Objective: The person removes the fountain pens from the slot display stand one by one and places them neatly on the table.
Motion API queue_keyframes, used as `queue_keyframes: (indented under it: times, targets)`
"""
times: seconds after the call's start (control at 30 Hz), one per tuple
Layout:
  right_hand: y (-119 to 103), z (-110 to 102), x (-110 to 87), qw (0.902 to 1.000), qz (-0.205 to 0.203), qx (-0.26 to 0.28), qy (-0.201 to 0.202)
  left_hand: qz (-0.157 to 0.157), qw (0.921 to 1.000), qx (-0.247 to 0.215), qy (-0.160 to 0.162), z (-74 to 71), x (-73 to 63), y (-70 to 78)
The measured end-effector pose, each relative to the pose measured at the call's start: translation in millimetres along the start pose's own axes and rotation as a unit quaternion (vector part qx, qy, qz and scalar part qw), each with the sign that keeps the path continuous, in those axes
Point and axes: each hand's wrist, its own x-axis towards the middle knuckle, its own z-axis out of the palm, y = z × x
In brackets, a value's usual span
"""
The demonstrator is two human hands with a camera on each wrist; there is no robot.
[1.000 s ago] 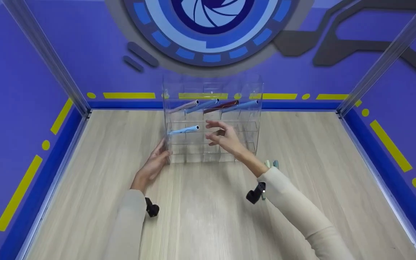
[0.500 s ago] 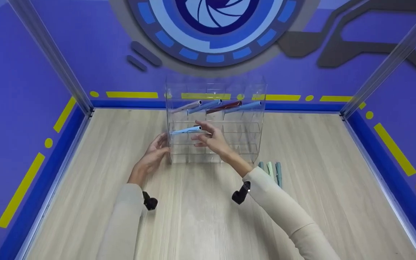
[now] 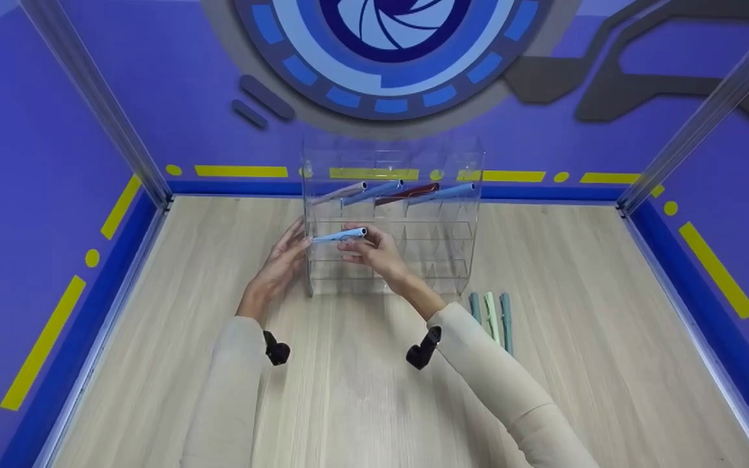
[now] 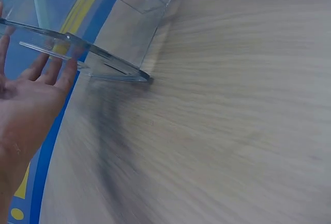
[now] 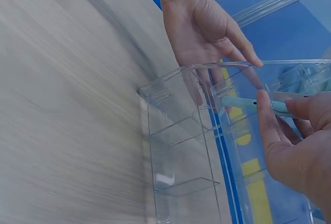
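Note:
A clear acrylic organizer (image 3: pixel 473 253) with rows of compartments stands upright at the back of the table. A light blue pen (image 3: pixel 339 235) lies slanted in its middle row, at the left end. My right hand (image 3: pixel 382 255) pinches this pen near its front end, thumb on one side and fingers on the other, as the right wrist view shows. My left hand (image 3: pixel 278 265) rests along the organizer's left side, fingers extended and thumb at the front edge. The upper row holds a pinkish pen (image 3: pixel 342 193), two blue pens and a dark red pen (image 3: pixel 407 194).
To the right of the organizer, a pale green pen (image 3: pixel 491 315) lies on the wooden table (image 3: pixel 361 403) between two grey-green pens, partly behind my right sleeve. Blue printed panels (image 3: pixel 30 227) enclose the table at the back and sides.
My right hand has moved left and closed its fingers on the light blue pen. My left hand has stayed by the organizer's side, its thumb now higher. The loose pens have come into fuller view.

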Motion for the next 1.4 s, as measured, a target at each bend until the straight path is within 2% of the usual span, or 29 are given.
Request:
queue_keyframes:
  times: [0.2, 0.43, 0.83, 1.1, 1.4]
  targets:
    - [2.3, -1.1, -2.2, 0.9999, -0.009, -0.006, 0.008, -0.001, 0.9998, 0.017, -0.012, -0.7, -2.3, -2.6]
    - [-1.4, -7.6, -8.0, 0.9986, -0.042, -0.029, 0.013, 0.002, 0.9995, 0.029, -0.015, -1.1, -3.4, -3.9]
    - [-24.6, -30.1, -34.5, 0.995, -0.091, -0.008, 0.042, -0.019, 0.9993, -0.002, -0.031, 0.5, -5.8, -1.3]
    - [-36.0, -48.5, -51.4, 0.9919, -0.114, -0.002, 0.056, -0.023, 0.9997, -0.001, -0.007, -0.7, -4.9, -3.4]
    - [-38.8, -77.4, -67.8, 0.9886, -0.128, -0.018, 0.078, -0.017, 0.9993, 0.034, 0.0, 3.2, -3.0, -7.8]
